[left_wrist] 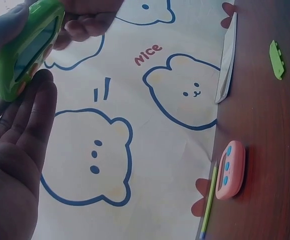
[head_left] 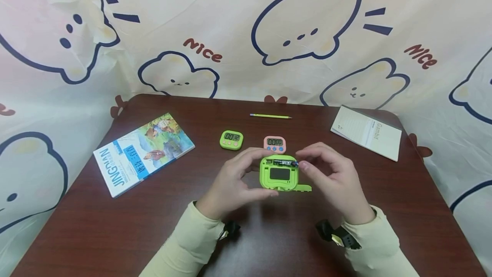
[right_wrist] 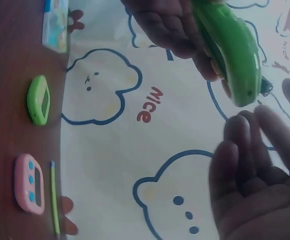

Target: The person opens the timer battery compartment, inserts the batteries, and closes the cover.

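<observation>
1. Upright above the near middle of the counter (head_left: 115,225), the green timer (head_left: 279,173) shows me its back, battery (head_left: 284,163) lying left-to-right along its top.
2. Just beyond it stand the pink timer (head_left: 274,143) and a second green timer (head_left: 231,139); bare wood lies near me.
3. My left hand (head_left: 234,183) grips its left edge; my right hand (head_left: 330,174), fingers (head_left: 307,166) curled, touches the battery's right end.
</observation>
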The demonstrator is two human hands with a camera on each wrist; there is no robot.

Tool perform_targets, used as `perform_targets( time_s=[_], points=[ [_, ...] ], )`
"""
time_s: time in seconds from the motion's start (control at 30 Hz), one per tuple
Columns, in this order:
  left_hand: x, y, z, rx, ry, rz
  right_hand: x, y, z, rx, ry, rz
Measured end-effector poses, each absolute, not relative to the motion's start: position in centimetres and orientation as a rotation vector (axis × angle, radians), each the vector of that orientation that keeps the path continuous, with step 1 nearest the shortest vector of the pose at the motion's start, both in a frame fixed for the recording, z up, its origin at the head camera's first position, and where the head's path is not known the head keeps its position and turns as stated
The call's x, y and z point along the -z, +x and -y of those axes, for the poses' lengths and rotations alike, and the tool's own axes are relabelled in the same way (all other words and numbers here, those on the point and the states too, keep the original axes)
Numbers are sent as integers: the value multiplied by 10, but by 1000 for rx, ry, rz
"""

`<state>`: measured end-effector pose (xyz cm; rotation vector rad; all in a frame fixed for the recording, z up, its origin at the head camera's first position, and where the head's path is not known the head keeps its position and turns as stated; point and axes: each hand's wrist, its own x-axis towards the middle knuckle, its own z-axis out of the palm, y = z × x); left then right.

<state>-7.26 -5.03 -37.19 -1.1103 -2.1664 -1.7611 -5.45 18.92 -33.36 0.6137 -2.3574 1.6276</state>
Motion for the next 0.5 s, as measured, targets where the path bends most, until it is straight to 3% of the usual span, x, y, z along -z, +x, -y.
perform_targets(
  time_s=[0.3,0.5],
  points=[
    [372,-72,49,1727,-1137,2116,337,-56,-185,-1951,381,2462],
    [373,-71,50,1713,-1158,2099,340,-60,-185,-2351,406,2275]
  ],
)
